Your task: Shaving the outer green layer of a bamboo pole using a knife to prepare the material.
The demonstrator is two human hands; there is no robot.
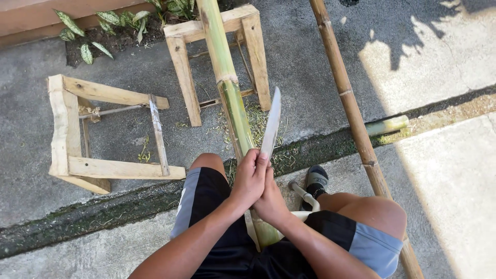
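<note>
Both hands, left hand (250,178) over right hand (271,201), clasp the knife (272,121) against the green bamboo pole (230,88) across a wooden stool (219,31) (shavings (258,121) below; most skin remains).

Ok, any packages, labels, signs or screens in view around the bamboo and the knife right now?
None: no package, label, sign or screen shows.
What is there: a green bamboo pole resting on a wooden stand, a long knife gripped by the left hand and right hand, a brown bamboo pole to the right, and a tipped wooden stand on the left.
</note>
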